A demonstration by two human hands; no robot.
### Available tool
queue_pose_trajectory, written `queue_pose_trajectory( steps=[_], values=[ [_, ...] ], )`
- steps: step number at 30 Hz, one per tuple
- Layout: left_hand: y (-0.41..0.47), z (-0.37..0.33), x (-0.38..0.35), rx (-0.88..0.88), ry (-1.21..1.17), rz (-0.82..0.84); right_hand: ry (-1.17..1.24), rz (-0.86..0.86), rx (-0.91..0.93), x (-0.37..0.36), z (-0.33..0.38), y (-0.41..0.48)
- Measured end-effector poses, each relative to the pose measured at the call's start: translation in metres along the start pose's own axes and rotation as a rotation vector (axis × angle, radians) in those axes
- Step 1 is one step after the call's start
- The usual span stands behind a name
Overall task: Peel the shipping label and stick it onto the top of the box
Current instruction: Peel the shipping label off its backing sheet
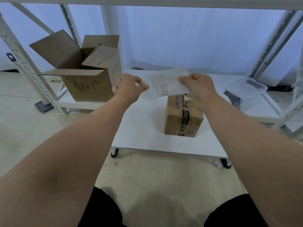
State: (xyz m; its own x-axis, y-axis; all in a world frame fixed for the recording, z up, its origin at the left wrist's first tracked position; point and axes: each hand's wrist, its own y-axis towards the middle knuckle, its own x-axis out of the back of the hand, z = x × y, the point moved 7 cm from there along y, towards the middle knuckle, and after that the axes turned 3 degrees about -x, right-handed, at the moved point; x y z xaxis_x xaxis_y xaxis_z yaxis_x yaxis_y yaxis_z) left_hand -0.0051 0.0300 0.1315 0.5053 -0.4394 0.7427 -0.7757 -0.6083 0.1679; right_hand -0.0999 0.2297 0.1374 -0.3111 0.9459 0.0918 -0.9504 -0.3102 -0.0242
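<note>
Two thin sheets overlap between my grips, so I judge the peel nearly finished. Nearest me, the taped box (182, 118) sits on the white desk (139, 131), and no label shows on the part of its top I can see. Above its far end, my left grip (129, 89) pinches what I take for the backing sheet (150, 95) at its edge. My right grip (196, 89) pinches the shipping label (170, 79) by its side. The label looks feather-light, limp and probably tacky underneath, apt to curl onto itself, so I would hold it by its edges only, kept taut. Beyond, an open carton (85, 82) stands on a low shelf.
</note>
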Motion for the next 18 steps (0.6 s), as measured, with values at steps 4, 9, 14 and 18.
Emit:
queue_pose_trajectory(
  steps=[4,9,14,18],
  values=[
    [0.006,0.006,-0.001,0.001,0.049,-0.035,0.018,-0.064,0.019,-0.004,0.003,-0.001],
    [0.009,0.011,0.000,0.005,0.088,-0.072,0.012,-0.093,0.059,-0.008,0.008,-0.003],
    [0.011,0.019,0.002,0.042,0.124,-0.063,0.039,-0.108,0.056,-0.008,0.008,-0.004],
    [0.011,0.038,0.008,0.100,0.172,-0.053,0.117,-0.196,0.025,0.010,0.010,-0.005]
  ],
)
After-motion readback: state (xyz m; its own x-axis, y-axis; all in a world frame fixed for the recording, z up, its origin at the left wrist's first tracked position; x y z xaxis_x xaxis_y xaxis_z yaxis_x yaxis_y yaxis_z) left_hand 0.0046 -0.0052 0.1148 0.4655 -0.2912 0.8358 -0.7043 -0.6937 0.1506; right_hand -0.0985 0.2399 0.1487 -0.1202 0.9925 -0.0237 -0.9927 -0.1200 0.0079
